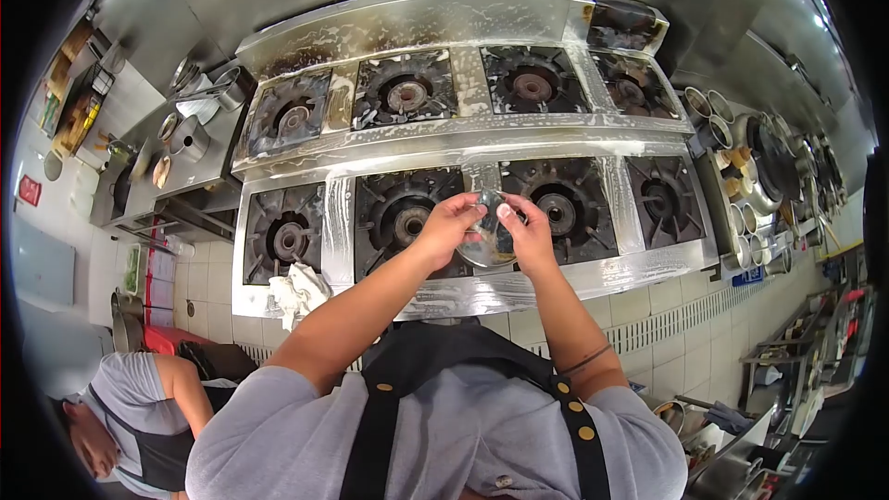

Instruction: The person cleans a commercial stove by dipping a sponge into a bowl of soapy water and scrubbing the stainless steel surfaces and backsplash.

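Observation:
Both hands meet over the front row of a soapy steel stove (380, 292). My left hand (451, 227) has its fingers closed on a small dark, greyish object (489, 205). From the other side my right hand (525, 230) pinches the same object; what it is cannot be made out. Just below my hands a round metal bowl or lid (486, 255) shows, partly covered by them. Burners with black grates (407, 222) lie behind and beside my hands. A crumpled white cloth (298, 293) rests on the stove's front left corner.
Foam streaks the back row of burners (532, 86). A steel counter (208, 153) with pots stands at left, and pots and pans (773, 162) crowd a rack at right. A co-worker (148, 407) in an apron is at lower left. A floor drain grate (667, 319) runs below the stove.

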`<state>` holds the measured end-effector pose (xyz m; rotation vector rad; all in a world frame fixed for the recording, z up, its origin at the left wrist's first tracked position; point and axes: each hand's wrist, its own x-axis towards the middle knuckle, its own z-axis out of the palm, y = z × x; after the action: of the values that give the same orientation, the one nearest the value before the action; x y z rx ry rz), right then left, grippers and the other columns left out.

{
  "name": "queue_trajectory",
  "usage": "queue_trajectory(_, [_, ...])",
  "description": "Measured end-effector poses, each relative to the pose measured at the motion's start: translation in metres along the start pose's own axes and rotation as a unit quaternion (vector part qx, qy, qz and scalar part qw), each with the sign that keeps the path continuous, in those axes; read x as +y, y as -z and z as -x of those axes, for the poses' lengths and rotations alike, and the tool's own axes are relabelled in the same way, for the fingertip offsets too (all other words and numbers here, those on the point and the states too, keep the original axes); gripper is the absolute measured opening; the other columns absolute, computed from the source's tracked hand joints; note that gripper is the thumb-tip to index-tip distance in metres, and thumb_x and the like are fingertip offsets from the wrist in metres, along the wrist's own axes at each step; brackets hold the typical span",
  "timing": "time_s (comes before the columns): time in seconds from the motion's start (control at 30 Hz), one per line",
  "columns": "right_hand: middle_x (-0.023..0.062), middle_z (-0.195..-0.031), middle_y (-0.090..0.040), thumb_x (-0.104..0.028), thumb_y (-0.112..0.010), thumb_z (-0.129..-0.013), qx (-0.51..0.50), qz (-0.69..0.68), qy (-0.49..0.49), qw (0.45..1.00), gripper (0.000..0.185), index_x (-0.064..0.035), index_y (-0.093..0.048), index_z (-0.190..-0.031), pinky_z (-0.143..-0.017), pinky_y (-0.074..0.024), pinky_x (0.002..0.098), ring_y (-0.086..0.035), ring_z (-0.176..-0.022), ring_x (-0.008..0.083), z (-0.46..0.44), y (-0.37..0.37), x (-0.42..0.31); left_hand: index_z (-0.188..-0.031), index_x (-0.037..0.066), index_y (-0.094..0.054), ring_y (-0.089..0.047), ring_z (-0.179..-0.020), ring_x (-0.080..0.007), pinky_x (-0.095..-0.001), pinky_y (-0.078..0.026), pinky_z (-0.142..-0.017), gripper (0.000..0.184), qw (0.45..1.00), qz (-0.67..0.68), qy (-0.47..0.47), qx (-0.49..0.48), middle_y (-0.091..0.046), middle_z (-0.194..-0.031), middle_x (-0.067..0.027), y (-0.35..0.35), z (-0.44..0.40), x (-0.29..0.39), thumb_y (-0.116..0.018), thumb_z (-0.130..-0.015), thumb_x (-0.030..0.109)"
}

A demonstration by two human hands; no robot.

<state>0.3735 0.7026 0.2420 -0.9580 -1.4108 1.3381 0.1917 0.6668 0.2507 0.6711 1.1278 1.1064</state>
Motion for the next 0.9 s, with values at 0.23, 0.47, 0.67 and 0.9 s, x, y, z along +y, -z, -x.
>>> queue_trajectory(0.23, [-0.0013,-0.094,-0.066,-0.016,-0.077,-0.093,-0.010,-0.233,-0.138,0.963,0.015,-0.0027,-0.070,-0.097,-0.081,-0.0464,0.0262,-0.058,-0.091,0.0080,-0.001,-0.006,0.000,-0.116,0.009,-0.065,-0.061,-0.092,-0.0080,-0.0262,-0.052,-0.076,0.020,0.983,-0.095,-0.146,0.058,-0.066,-0.104,0.0016,0.002,0.001,0.002,-0.072,-0.098,0.014])
queue_trajectory(0.47, [0.0007,-0.098,-0.069,-0.022,-0.072,-0.098,-0.018,-0.155,-0.138,0.978,0.018,-0.0044,-0.070,-0.099,-0.087,-0.0461,0.0297,-0.061,-0.094,0.0091,-0.002,-0.015,-0.011,-0.114,0.005,-0.062,-0.062,-0.092,-0.0100,-0.0271,-0.053,-0.083,0.020,0.991,-0.089,-0.103,0.016,-0.065,-0.103,-0.0002,0.001,0.003,-0.002,-0.072,-0.097,0.009])
queue_trajectory(0.67, [0.0026,-0.095,-0.071,-0.019,-0.069,-0.097,-0.009,-0.203,-0.198,0.959,0.020,-0.0008,-0.072,-0.103,-0.080,-0.0493,0.0285,-0.064,-0.088,0.0105,-0.005,-0.013,-0.008,-0.118,0.002,-0.062,-0.064,-0.105,-0.0135,-0.0307,-0.052,-0.095,0.023,0.965,-0.182,-0.188,0.009,-0.069,-0.112,-0.0042,0.006,0.004,-0.008,-0.071,-0.097,0.008])
queue_trajectory(0.9, [0.0032,-0.094,-0.070,-0.014,-0.069,-0.095,-0.006,-0.190,-0.192,0.963,0.016,0.0002,-0.072,-0.101,-0.077,-0.0497,0.0281,-0.064,-0.085,0.0109,-0.004,-0.013,-0.010,-0.128,0.001,-0.061,-0.064,-0.106,-0.0134,-0.0307,-0.052,-0.094,0.033,0.970,-0.164,-0.178,-0.004,-0.070,-0.115,-0.0059,0.006,0.011,-0.003,-0.071,-0.098,0.013])
